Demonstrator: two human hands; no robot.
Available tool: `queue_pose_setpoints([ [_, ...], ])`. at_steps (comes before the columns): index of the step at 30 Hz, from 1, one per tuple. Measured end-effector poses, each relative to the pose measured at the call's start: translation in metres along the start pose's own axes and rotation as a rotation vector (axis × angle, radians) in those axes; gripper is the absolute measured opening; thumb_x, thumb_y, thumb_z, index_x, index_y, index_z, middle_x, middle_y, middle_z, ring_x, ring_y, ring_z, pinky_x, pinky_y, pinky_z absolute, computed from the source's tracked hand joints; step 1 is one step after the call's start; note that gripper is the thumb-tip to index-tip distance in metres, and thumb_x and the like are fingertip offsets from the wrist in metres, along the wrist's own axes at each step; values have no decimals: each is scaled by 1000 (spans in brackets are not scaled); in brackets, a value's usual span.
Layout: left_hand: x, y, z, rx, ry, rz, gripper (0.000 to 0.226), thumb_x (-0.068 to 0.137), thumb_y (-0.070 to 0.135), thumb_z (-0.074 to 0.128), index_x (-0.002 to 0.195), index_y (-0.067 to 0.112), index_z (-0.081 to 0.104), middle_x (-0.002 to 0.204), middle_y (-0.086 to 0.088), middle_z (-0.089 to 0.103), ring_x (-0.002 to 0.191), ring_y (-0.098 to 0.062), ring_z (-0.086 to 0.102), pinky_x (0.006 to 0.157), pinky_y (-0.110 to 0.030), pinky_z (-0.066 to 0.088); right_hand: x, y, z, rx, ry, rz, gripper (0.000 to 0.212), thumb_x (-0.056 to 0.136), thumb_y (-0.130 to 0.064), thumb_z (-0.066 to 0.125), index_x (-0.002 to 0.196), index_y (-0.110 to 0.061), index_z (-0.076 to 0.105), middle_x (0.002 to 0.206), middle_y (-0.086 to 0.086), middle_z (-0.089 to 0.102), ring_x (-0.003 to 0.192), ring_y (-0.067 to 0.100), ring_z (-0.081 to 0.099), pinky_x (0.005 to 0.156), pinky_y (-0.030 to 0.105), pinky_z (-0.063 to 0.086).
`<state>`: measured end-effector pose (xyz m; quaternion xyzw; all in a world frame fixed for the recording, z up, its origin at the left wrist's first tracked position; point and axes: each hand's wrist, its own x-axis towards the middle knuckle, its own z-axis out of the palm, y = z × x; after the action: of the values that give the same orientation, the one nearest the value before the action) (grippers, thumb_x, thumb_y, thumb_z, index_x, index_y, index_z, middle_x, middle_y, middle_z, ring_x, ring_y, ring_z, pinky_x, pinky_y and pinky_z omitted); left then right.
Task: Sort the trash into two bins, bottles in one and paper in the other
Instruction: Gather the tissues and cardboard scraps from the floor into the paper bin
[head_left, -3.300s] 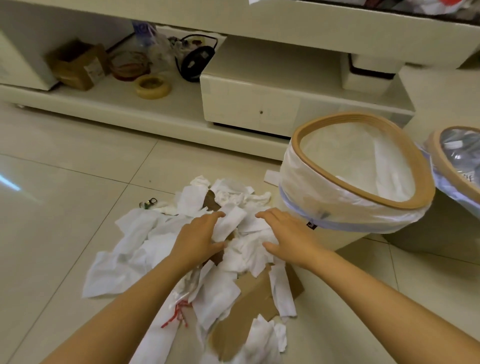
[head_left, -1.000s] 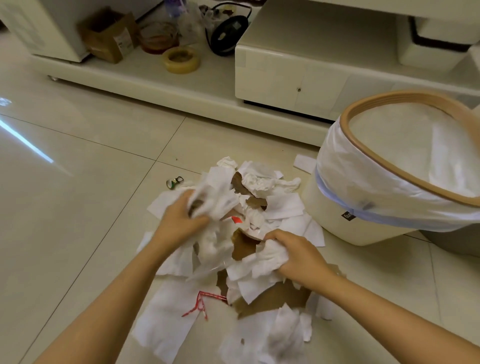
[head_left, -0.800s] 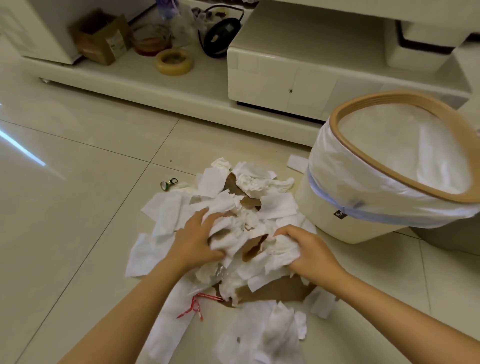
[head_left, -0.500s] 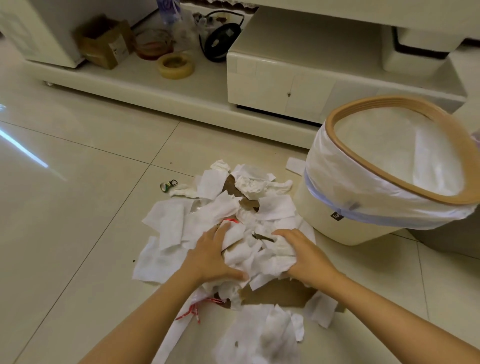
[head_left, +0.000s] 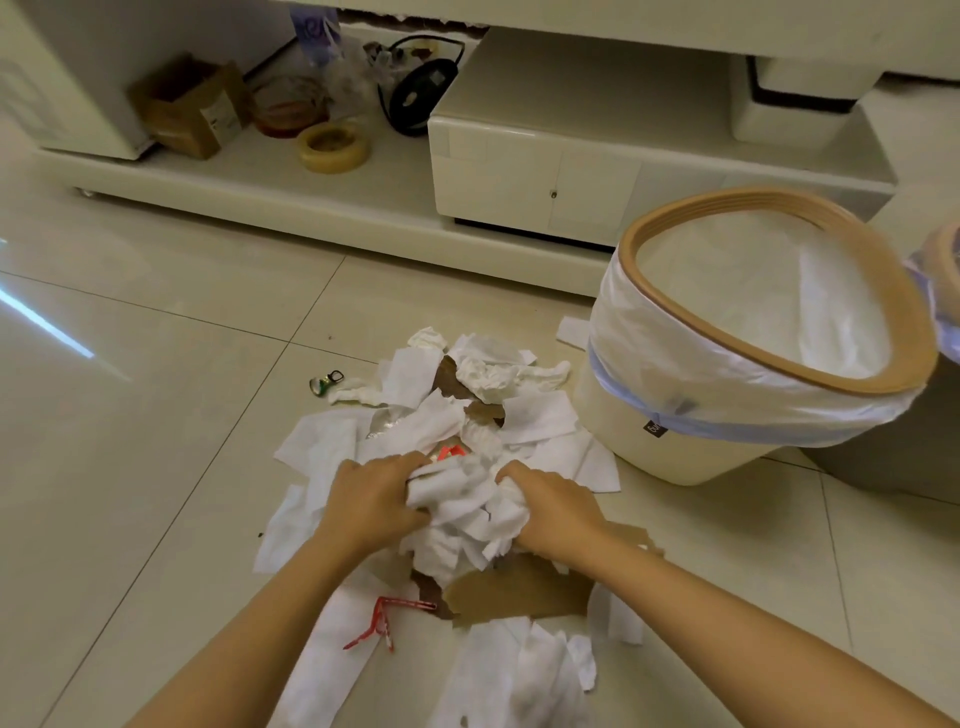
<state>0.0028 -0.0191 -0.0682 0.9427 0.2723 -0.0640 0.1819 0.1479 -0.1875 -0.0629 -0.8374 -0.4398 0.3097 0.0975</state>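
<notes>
A heap of white paper scraps (head_left: 415, 415) and torn brown cardboard (head_left: 524, 592) lies on the tiled floor in front of me. My left hand (head_left: 371, 501) and my right hand (head_left: 553, 512) press together from both sides on a bunched wad of white paper (head_left: 465, 501) at the middle of the heap. To the right stands a cream bin (head_left: 675, 447) with a tan rim and a white liner, which looks empty. A second bin (head_left: 945, 270) shows only as a sliver at the right edge.
A low cream cabinet (head_left: 519, 171) runs along the back, its open shelf holding a cardboard box (head_left: 192, 111), a tape roll (head_left: 332, 145) and a black cable device (head_left: 421, 93). A small metal bit (head_left: 324, 382) lies left of the heap. Red string (head_left: 384, 618) lies near my left forearm.
Both hands have drawn closer together, gathering loose scraps from the spread heap into one tight wad between them. The view shifted slightly.
</notes>
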Motion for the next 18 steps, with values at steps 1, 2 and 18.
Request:
queue_pose_setpoints([
  [1, 1, -1, -9, -48, 36, -2, 47, 61, 45, 53, 107, 36, 60, 90, 11, 67, 85, -15, 61, 68, -29, 39, -5, 0, -5, 33, 35, -9, 37, 80, -44, 59, 108, -27, 43, 102, -1, 62, 85, 22, 57, 70, 34, 43],
  [2, 1, 0, -18, -86, 74, -6, 46, 61, 45, 54, 105, 36, 62, 87, 10, 68, 81, -16, 62, 65, -28, 43, -11, 0, -11, 69, 79, -17, 37, 79, -44, 61, 109, -29, 44, 103, -2, 62, 88, 23, 58, 70, 33, 44],
  [18, 15, 145, -215, -613, 452, 271, 23, 62, 36, 76, 82, 37, 64, 78, 8, 68, 74, -18, 65, 64, -44, 57, -122, -12, -223, 566, 866, -321, 50, 65, -19, 83, 107, -22, 56, 96, -20, 59, 88, -8, 57, 70, 9, 48],
])
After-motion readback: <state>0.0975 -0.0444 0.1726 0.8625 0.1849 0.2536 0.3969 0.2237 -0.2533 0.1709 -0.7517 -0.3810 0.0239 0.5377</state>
